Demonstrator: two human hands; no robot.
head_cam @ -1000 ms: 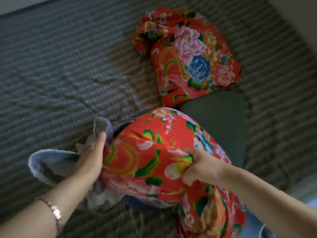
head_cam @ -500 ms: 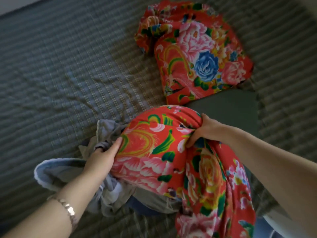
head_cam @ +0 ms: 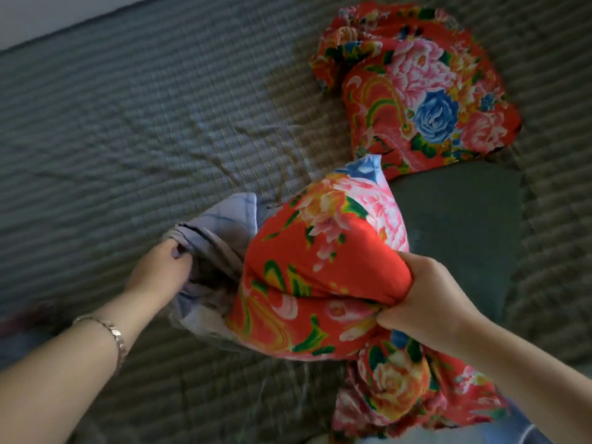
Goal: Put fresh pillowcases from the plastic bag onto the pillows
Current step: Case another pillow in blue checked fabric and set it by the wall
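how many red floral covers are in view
2. One floral cover is gripped by the right hand; a second floral cover lies on the bed at upper right. Others may be hidden.

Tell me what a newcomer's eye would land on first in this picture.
The plump red floral pillowcase in the centre stands out, gripped at its right side by the right hand, while the left hand grips a pale blue cloth at its left edge. A second red floral bundle lies at the upper right on the striped grey-green bedcover.
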